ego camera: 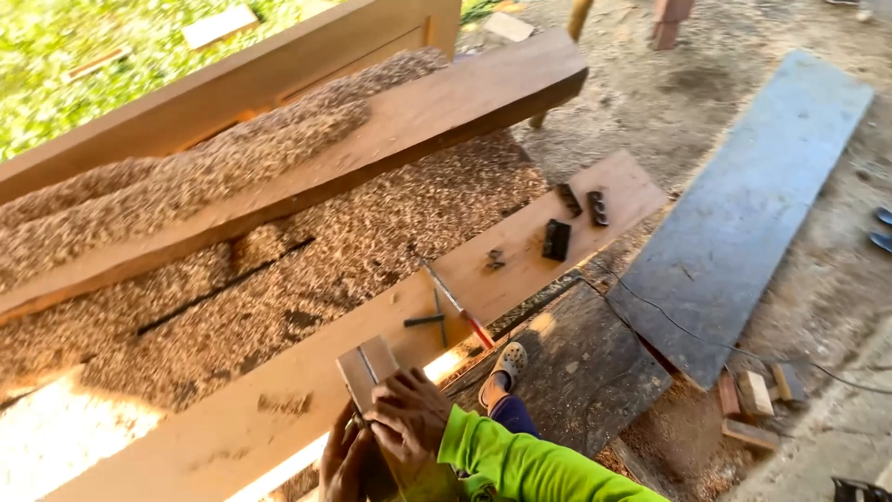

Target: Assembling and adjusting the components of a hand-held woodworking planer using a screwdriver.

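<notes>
1. Both hands sit at about 6 o'clock in the head view, pressed together over a small wooden block (369, 369) that rests on a long pale plank (279, 395)
2. The right hand (412, 416) lies knuckles up, fingers curled down over the near end of the block and gripping it; its forearm in a bright green sleeve (520, 465) runs off toward 5 o'clock
3. The left hand (344, 460) is just beside it at 7 o'clock, fingers bent against the block's near side; how firmly it grips, I cannot tell
4. The block juts out from the hands toward 12 o'clock, with a narrow slot running along its top
5. On the plank toward 1 o'clock lie a red-handled screwdriver (455, 305), a dark hex key (425, 321), and further out three small black metal pieces (557, 239)
6. Wood shavings (307, 242) cover the bench at 10 to 12 o'clock, around a thick timber beam (390, 130)
7. A sandalled foot (506, 367) stands on the ground just right of the plank, and a grey board (743, 204) lies at 3 o'clock
</notes>
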